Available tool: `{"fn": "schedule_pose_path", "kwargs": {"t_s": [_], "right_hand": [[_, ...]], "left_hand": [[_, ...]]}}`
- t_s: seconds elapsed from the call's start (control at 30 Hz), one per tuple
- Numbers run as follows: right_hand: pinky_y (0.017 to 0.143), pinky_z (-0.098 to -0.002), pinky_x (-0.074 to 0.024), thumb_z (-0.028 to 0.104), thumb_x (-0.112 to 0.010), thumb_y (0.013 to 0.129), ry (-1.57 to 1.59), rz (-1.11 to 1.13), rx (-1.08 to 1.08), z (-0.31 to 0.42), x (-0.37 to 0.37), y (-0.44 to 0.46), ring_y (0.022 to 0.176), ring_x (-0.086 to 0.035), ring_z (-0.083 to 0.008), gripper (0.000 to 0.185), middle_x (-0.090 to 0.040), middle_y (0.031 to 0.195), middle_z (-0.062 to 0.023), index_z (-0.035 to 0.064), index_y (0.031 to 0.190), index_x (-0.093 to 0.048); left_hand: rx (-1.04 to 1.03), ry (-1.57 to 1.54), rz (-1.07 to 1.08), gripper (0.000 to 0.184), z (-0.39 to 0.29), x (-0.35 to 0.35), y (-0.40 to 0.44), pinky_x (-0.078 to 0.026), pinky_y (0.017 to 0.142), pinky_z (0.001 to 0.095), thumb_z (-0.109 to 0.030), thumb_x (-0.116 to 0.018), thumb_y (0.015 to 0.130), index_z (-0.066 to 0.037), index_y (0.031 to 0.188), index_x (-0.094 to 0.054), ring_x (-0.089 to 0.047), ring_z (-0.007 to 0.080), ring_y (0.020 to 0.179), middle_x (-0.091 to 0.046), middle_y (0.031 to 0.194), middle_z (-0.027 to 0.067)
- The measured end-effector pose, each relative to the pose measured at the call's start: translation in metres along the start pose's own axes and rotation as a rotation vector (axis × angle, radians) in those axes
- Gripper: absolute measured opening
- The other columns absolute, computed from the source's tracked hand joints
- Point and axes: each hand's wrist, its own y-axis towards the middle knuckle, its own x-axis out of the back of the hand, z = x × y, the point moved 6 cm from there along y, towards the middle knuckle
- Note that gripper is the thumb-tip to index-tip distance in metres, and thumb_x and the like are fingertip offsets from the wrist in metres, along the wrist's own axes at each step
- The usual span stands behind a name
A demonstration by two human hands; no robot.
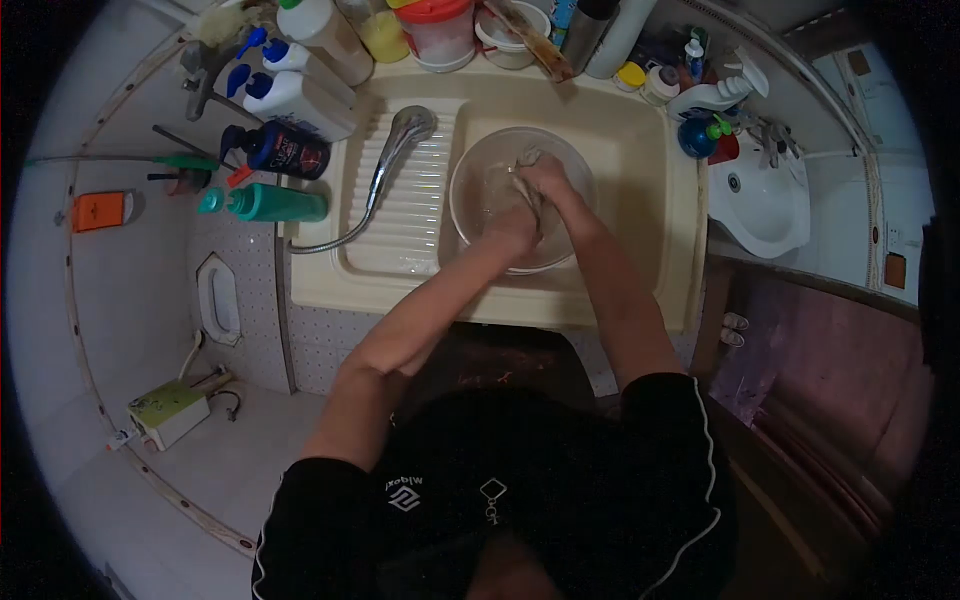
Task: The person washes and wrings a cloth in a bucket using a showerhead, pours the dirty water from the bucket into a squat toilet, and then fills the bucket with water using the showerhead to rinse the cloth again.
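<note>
A round whitish basin (468,208) with water in it stands in the cream sink (640,200). Both hands are inside the basin, holding a wet, light brownish cloth (531,190) between them. My left hand (513,230) is at the cloth's lower end, near the basin's front, its fingers bent round the fabric. Farther back, my right hand (545,175) grips the upper part of the cloth, a bit of which sticks out beyond the fingers.
Left of the basin, a shower head (413,124) with a metal hose lies on the ribbed washboard (415,220). Bottles, including a green one (280,203), line the left edge. Tubs and a red-lidded bucket (440,35) stand behind; a white washbasin (765,205) is at right.
</note>
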Motion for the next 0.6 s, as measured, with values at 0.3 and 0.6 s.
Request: {"fn": "schedule_pose_path", "kwargs": {"t_s": [0.3,0.6], "right_hand": [[0.092,-0.0355,-0.0426,0.048,-0.051,0.085,0.344,0.224,-0.040,-0.012,0.001,-0.016,0.110,-0.053,-0.0280,0.060,-0.049,0.126,-0.0177,0.0035,0.125,-0.046],[0.097,-0.0425,-0.0391,0.061,-0.034,0.089,1.612,0.421,0.266,0.033,-0.043,-0.072,0.106,-0.052,-0.0322,0.069,-0.051,0.125,-0.0158,0.0046,0.127,-0.045]], "left_hand": [[0.336,-1.342,0.288,0.034,0.016,0.022,-0.039,-0.047,0.046,0.0299,-0.029,-0.060,0.076,-0.004,0.100,-0.055,-0.059,0.0188,0.059,-0.059,0.075,0.0096],[-0.050,-2.750,0.680,0.037,-0.014,0.019,-0.038,-0.041,0.046,0.0215,-0.023,-0.053,0.083,-0.005,0.115,-0.052,-0.040,0.0108,0.046,-0.043,0.061,0.0024]]}}
